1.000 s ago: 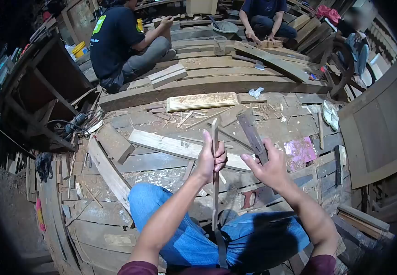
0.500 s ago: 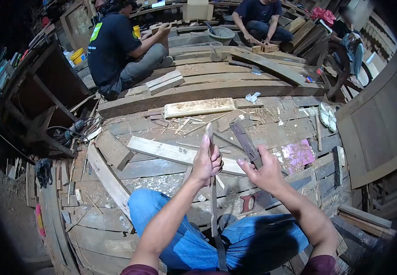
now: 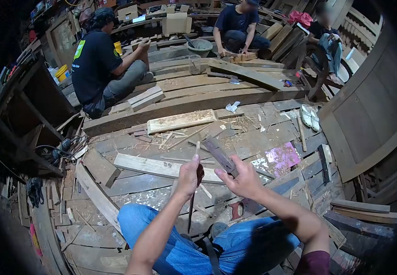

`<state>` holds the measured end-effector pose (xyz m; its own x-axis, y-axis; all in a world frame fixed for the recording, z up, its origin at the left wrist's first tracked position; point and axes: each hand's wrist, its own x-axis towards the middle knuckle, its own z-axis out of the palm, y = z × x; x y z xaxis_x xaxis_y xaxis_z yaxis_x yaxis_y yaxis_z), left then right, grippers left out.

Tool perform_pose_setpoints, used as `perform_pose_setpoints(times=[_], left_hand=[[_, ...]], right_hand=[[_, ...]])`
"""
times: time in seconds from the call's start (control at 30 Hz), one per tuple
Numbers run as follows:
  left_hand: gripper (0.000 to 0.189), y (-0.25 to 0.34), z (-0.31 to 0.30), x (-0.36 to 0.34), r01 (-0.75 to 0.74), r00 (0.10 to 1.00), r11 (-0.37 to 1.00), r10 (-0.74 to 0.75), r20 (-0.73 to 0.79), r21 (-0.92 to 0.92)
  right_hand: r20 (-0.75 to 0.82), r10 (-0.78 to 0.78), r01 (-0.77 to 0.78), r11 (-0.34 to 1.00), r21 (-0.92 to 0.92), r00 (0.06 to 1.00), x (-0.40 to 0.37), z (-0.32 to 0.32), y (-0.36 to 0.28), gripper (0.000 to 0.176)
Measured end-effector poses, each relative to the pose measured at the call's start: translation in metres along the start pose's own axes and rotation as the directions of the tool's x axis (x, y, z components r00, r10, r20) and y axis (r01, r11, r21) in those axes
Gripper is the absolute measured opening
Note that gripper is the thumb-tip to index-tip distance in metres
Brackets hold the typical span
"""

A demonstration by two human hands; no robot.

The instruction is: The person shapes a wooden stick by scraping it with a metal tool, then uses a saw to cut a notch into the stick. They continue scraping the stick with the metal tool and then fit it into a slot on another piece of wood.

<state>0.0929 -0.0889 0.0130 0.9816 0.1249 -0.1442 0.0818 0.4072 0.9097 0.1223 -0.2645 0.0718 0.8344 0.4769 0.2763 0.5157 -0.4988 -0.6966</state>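
Observation:
My left hand (image 3: pixel 189 176) is closed around a thin wooden strip (image 3: pixel 191 213). Its pale tip sticks up above my thumb, and its dark lower end hangs down between my knees. My right hand (image 3: pixel 244 179) grips the near end of a wooden hand plane (image 3: pixel 218 153), a long dark block with a recess near my thumb. The plane points away to the upper left, its far end close to the strip's tip but apart from it. Below my right hand, a red saw handle (image 3: pixel 236 210) lies on the floor.
A pale board (image 3: pixel 161 167) lies across the floor before me, with a planed block (image 3: pixel 182 121) among shavings beyond. A thick beam (image 3: pixel 198 106) crosses behind. Seated co-workers (image 3: pixel 98 68) work further back. A panel door (image 3: pixel 368 105) leans at right; white shoes (image 3: pixel 310 118) stand nearby.
The strip has turned in my left hand and now shows its narrow edge. My head view has shifted, so the scene sits further left. Both hands keep their hold.

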Motion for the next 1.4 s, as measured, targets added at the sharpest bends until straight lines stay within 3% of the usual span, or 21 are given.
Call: perform_pose_setpoints(times=[0.17,0.2,0.33,0.4,0.47,0.7,0.83,1.0,1.1,1.17,1.27,1.4], left_hand=[[0.046,-0.006,0.003,-0.004,-0.126,0.992,0.987,0.122,0.038,0.101],[0.045,-0.009,-0.001,-0.004,-0.092,0.995,0.984,0.085,0.054,0.154],[0.043,-0.023,-0.003,-0.004,-0.135,0.987,0.925,0.094,0.132,0.356],[0.043,-0.027,-0.002,-0.004,-0.174,0.979,0.912,0.12,0.163,0.371],[0.043,-0.027,-0.002,-0.005,-0.132,0.98,0.926,0.068,0.188,0.353],[0.045,-0.022,0.0,-0.007,-0.094,0.952,0.966,0.017,0.306,0.241],[0.046,-0.016,0.006,-0.011,-0.029,0.937,0.99,-0.021,0.348,0.138],[0.048,-0.024,0.002,-0.006,0.002,0.934,0.981,-0.071,0.35,0.195],[0.051,-0.033,0.0,-0.002,-0.054,0.948,0.958,-0.04,0.315,0.282],[0.052,-0.036,0.001,-0.001,-0.103,0.954,0.932,-0.006,0.298,0.348],[0.054,-0.035,0.001,-0.003,-0.151,0.958,0.884,0.02,0.287,0.442],[0.054,-0.029,0.001,-0.004,-0.22,0.959,0.794,0.067,0.277,0.568]], right_hand=[[-0.028,-0.059,0.06,0.998,0.026,0.998,0.0,0.0,0.0,0.04],[0.0,-0.015,0.015,0.999,0.048,1.0,0.0,-0.003,-0.005,0.04],[-0.074,-0.099,0.106,0.99,0.097,0.992,0.002,0.0,-0.002,0.037],[-0.045,-0.082,0.087,0.989,0.117,0.996,0.003,-0.003,-0.005,0.035],[-0.069,-0.119,0.127,0.985,0.119,0.99,0.003,-0.002,-0.005,0.033],[0.031,-0.063,0.054,0.974,0.221,0.998,0.006,-0.005,0.002,0.027],[-0.009,-0.101,0.1,0.967,0.235,0.995,0.008,-0.007,-0.003,0.023],[-0.119,-0.086,0.111,0.968,0.226,0.989,0.007,-0.011,-0.01,0.015],[-0.123,-0.059,0.081,0.98,0.182,0.991,0.006,-0.014,-0.009,0.017],[-0.18,0.087,-0.049,0.978,0.203,0.98,0.005,-0.008,0.004,0.017],[-0.283,0.143,-0.036,0.936,0.351,0.948,0.013,-0.014,0.001,0.021],[-0.25,0.263,-0.135,0.891,0.435,0.932,0.016,-0.031,0.006,0.019]])
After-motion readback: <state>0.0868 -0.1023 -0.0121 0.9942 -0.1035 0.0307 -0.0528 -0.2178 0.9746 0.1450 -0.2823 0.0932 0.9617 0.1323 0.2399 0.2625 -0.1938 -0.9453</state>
